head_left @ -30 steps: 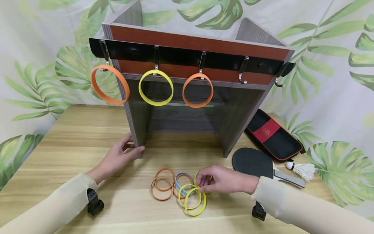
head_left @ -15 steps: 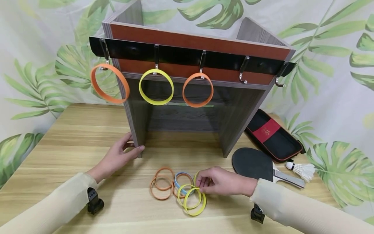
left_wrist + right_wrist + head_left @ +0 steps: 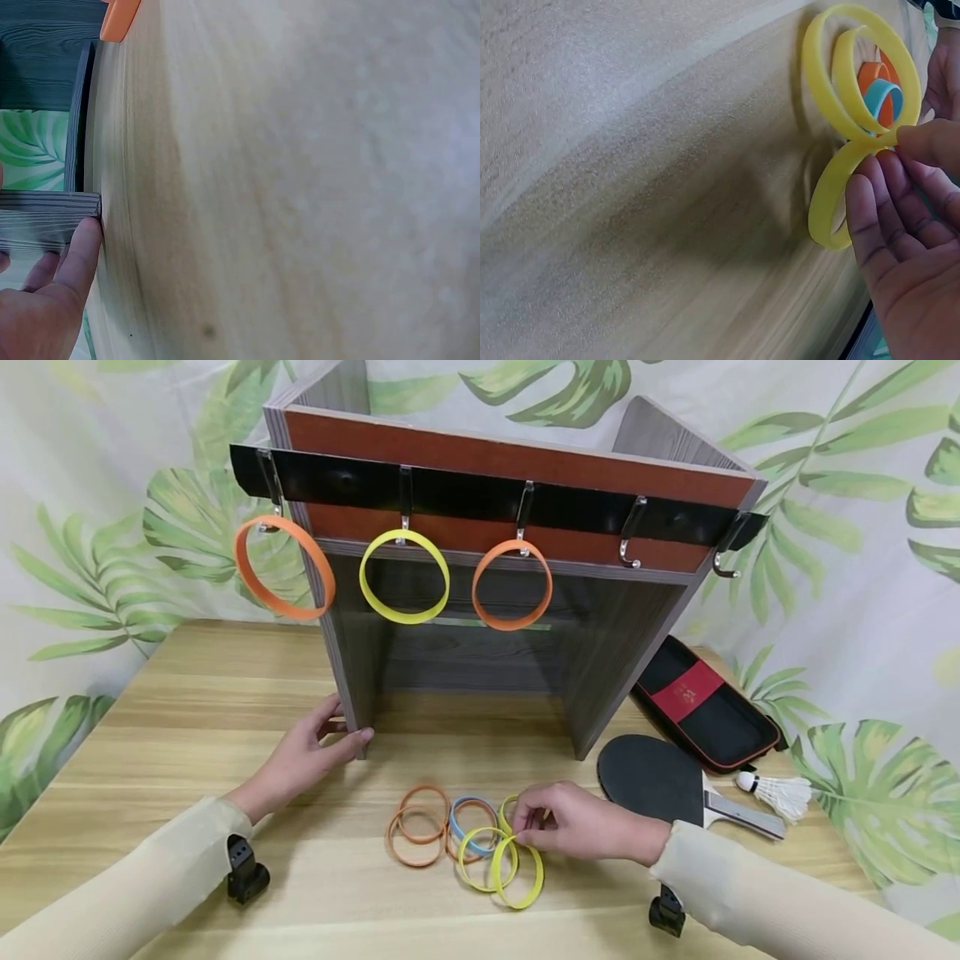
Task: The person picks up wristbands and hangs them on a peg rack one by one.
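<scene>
My left hand (image 3: 303, 758) grips the lower front edge of the grey wooden stand's left side panel (image 3: 347, 668). In the left wrist view, its fingers (image 3: 80, 259) lie against that panel's end. My right hand (image 3: 573, 821) pinches a yellow ring (image 3: 811, 60) between thumb and fingers. That ring stands tilted up, its lower part near the table. Two more yellow rings lie beside it, one (image 3: 821, 199) below my fingers in the right wrist view. A blue ring (image 3: 453, 820) and several orange rings (image 3: 392, 835) lie close by, overlapping.
A black hook strip (image 3: 465, 493) crosses the stand's front. An orange (image 3: 328, 578), a yellow (image 3: 405, 618) and another orange ring (image 3: 512, 625) hang from its hooks; the two right hooks hold none. Right: paddle (image 3: 648, 777), black-red case (image 3: 712, 710), shuttlecock (image 3: 780, 795).
The front yellow ring has shifted right and tilted up in my right hand, which has moved slightly right. The left hand keeps its hold on the panel. The head view has shifted slightly.
</scene>
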Demonstrator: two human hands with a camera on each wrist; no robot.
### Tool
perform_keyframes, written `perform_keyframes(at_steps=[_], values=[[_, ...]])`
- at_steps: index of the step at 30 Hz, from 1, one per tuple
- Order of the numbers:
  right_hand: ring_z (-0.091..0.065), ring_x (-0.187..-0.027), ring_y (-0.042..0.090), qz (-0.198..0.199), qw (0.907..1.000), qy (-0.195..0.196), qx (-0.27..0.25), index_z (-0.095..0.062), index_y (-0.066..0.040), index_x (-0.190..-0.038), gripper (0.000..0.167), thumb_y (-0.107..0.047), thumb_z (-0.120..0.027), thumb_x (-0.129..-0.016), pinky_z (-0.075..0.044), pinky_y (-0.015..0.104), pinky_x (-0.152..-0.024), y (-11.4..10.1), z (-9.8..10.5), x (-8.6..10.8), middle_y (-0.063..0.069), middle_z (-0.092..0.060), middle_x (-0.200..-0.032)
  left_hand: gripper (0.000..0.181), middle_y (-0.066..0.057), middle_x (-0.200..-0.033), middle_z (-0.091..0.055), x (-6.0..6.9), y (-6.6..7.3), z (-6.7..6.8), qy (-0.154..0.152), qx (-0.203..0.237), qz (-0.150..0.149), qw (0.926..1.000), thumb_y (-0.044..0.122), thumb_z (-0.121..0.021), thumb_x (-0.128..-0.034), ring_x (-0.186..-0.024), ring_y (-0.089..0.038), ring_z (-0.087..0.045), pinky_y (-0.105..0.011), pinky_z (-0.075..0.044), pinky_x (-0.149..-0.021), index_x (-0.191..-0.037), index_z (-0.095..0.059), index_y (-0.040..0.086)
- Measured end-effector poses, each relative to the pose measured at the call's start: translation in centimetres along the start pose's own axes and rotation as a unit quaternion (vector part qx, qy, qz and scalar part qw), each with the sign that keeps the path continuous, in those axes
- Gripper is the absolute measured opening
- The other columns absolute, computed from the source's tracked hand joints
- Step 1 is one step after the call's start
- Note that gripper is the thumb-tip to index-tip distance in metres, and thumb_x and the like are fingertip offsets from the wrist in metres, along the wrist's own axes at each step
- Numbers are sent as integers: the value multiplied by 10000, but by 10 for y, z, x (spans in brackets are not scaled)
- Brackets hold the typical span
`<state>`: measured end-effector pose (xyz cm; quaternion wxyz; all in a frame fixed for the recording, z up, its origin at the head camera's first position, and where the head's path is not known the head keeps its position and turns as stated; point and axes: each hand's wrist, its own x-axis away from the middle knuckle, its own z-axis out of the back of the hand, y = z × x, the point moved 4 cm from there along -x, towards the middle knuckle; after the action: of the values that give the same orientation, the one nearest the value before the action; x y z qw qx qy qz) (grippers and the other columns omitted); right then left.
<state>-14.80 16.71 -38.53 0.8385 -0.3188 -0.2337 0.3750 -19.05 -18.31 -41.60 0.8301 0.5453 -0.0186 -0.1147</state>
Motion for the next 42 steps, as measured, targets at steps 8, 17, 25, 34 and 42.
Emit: perform_keyframes(at_steps=[8, 17, 25, 34, 42], values=[[-608, -838, -26, -196, 9994, 69, -271, -720, -120, -934, 62, -85, -724, -984, -575, 204, -761, 0, 9, 5, -16, -722, -925, 530, -188, -1424, -586, -5, -1, -3, -112, 183, 66, 9997, 241, -660, -1050, -1237, -260, -597, -245, -611, -841, -1521, -466, 94], [-648, -848, -14, -54, 9969, 94, -783, -711, -74, -972, 21, -75, -707, -993, -580, 205, -785, -1, 12, -2, 141, -770, -964, 564, -199, -1393, -609, 0, -1, 0, -47, 118, 19, 9999, 223, -666, -1044, -1188, -215, -621, -252, -614, -824, -1553, -450, 113], [-708, -812, 114, -162, 9794, 166, -2004, -662, 98, -1162, 220, -70, -668, -1020, -635, 311, -774, -7, 31, 1, 353, -706, -1013, 588, -197, -1402, -601, 0, -1, 1, -49, 138, 66, 9999, 232, -665, -1046, -1233, -316, -601, -250, -611, -829, -1575, -428, 135], [-729, -963, 125, -169, 9613, 399, -2720, -637, 61, -1285, 286, -111, -626, -1055, -637, 344, -902, -26, 66, 10, 211, -725, -1124, 623, -213, -1447, -576, 1, 0, 3, -75, 174, 118, 9998, 244, -665, -1047, -1303, -399, -569, -227, -605, -838, -1598, -395, 137], [-741, -1020, 119, 937, 9352, 1005, -3265, -638, -58, -1245, 224, 23, -530, -1065, -633, 301, -904, -56, 108, 23, 24, -758, -1103, 645, -212, -1479, -551, 2, -1, 2, -117, 209, 170, 9996, 252, -664, -1048, -1335, -408, -550, -212, -600, -843, -1611, -371, 136]])
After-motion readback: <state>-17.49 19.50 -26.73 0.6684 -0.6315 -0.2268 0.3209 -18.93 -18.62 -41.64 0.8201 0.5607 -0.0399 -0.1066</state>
